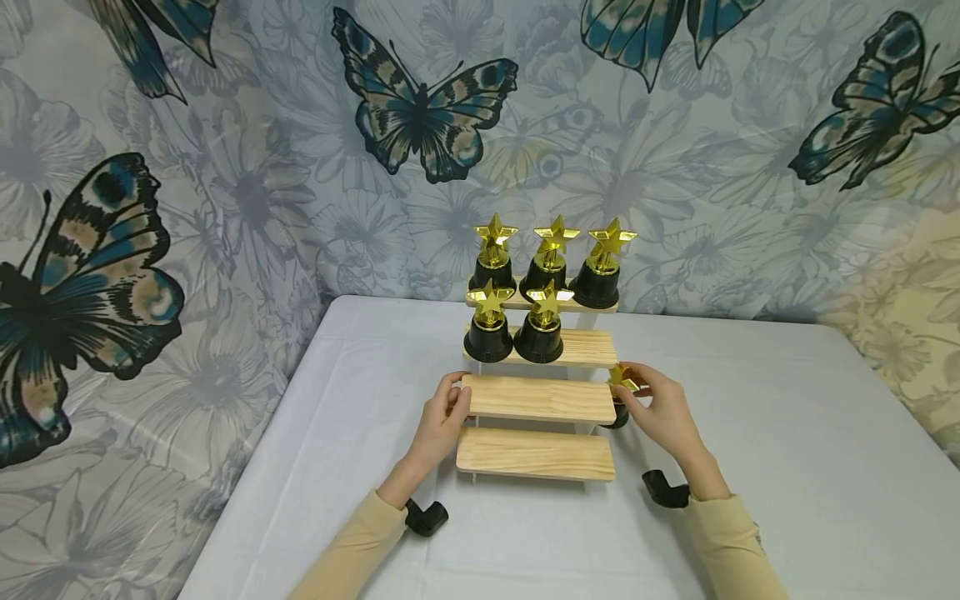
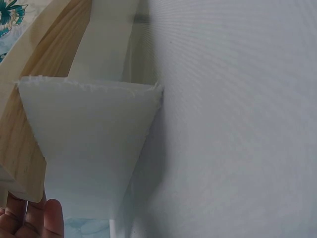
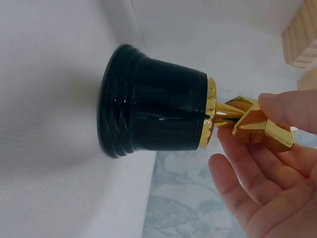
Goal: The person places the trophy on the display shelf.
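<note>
A star trophy with a black base and a gold star is in my right hand. In the right wrist view, thumb and fingers pinch its star, and the base is close to the white cloth. In the head view this trophy is beside the right end of the stand, partly hidden by a shelf. My left hand grips the left end of a wooden shelf on the tiered display stand. Three star trophies are on the top tier, and two stand on the left and middle of the tier below.
The lowest shelf of the stand is bare wood, like the gripped one above it. Whitish side supports hold the boards up. A white cloth covers the table, with butterfly-patterned fabric behind and at the left.
</note>
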Demonstrator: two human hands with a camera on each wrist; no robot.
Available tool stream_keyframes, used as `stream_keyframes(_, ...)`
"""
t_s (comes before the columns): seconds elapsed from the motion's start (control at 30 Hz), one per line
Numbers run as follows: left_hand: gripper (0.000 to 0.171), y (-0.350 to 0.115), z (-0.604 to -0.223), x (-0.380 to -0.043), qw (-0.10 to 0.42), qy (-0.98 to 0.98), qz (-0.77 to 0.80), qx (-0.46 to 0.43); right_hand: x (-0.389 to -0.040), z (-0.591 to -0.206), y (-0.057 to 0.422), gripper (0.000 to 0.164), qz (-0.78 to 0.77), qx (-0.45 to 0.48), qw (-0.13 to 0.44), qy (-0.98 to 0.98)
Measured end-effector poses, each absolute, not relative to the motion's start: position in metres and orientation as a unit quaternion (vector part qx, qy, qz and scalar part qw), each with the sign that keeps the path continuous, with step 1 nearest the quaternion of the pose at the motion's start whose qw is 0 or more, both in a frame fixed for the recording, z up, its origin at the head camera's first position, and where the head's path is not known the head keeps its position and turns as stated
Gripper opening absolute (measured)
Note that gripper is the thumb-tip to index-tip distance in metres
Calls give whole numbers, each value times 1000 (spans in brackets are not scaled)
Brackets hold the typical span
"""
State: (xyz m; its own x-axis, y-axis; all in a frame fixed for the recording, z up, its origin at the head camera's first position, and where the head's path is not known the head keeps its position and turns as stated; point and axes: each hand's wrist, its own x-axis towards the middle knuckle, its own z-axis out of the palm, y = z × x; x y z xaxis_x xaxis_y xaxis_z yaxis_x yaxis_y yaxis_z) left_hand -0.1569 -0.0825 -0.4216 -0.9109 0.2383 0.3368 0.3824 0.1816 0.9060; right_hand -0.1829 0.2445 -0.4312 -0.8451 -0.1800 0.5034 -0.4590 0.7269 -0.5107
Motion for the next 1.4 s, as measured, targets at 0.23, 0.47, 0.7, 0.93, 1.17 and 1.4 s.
stream_keyframes(0.23, 30, -83, -422, -157, 54, -767, -606, -205, -182, -427, 252, 33, 326, 178, 230, -900)
stream_keyframes(0.47, 31, -83, -422, -158, 52, -767, -605, -207, -177, -411, 264, 34, 337, 170, 248, -892)
stream_keyframes(0.7, 31, -83, -421, -158, 52, -768, -604, -207, -172, -389, 271, 36, 337, 179, 255, -889)
stream_keyframes(0.93, 31, -83, -421, -158, 51, -767, -606, -205, -170, -357, 274, 39, 333, 201, 252, -886)
stream_keyframes(1.17, 32, -83, -421, -159, 47, -760, -614, -208, -166, -322, 269, 44, 320, 241, 271, -876)
stream_keyframes(1.4, 32, -83, -421, -158, 46, -763, -612, -204, -168, -303, 263, 51, 309, 269, 281, -868)
